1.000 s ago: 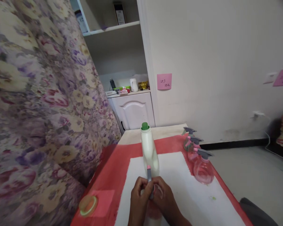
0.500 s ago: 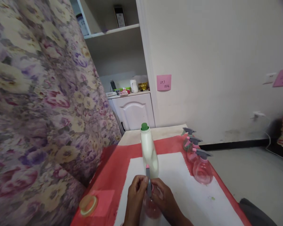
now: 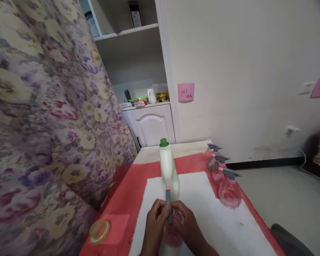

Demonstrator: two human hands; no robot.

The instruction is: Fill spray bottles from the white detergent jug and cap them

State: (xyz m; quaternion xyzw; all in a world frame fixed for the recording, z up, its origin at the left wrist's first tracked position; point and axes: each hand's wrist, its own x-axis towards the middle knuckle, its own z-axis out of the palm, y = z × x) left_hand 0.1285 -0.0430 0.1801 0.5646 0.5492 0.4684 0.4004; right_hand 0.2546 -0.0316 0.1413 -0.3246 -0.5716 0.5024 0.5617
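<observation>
Both my hands are on a clear pink spray bottle near the front of the white sheet. My left hand has thumb and fingers closed on the grey trigger sprayer head, whose pink nozzle tip points away from me. From the other side, my right hand wraps its fingers about the neck, where the pink collar is mostly covered. Just beyond stands a pale green, handled plastic bottle with a dark green spout in its uncapped mouth.
Spray bottles with grey heads stand in a row along the right table edge. A round, greenish-rimmed lid lies on pink paper at front left. A floral curtain hangs at the left, and a white cabinet stands behind.
My left thumb has shifted slightly right over the sprayer head. Both hands keep their hold on the spray bottle, and the view has moved only a little.
</observation>
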